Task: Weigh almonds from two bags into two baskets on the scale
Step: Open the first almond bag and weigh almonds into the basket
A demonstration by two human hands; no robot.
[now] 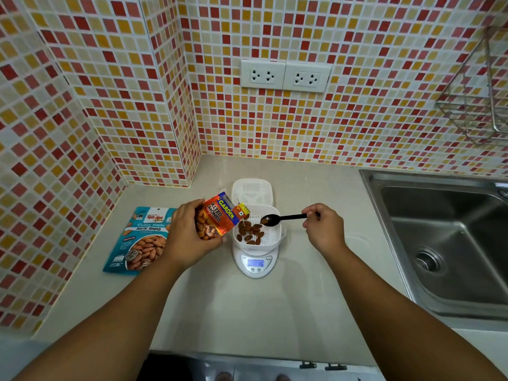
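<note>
One basket point(258, 229) on the scale point(256, 264) already holds some almonds point(249, 231), display lit; the second basket point(252, 191) behind is bare and the teal bag point(143, 237) lies untouched, so you're roughly early-midway. From your head view, your left hand point(189, 237) grips the orange bag point(217, 215) tilted at the basket's left rim, while your right hand point(324, 226) pinches a black spoon point(283, 218) over the basket.

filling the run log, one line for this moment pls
left hand holds orange bag | right hand holds spoon over basket | scale reads 16
</note>
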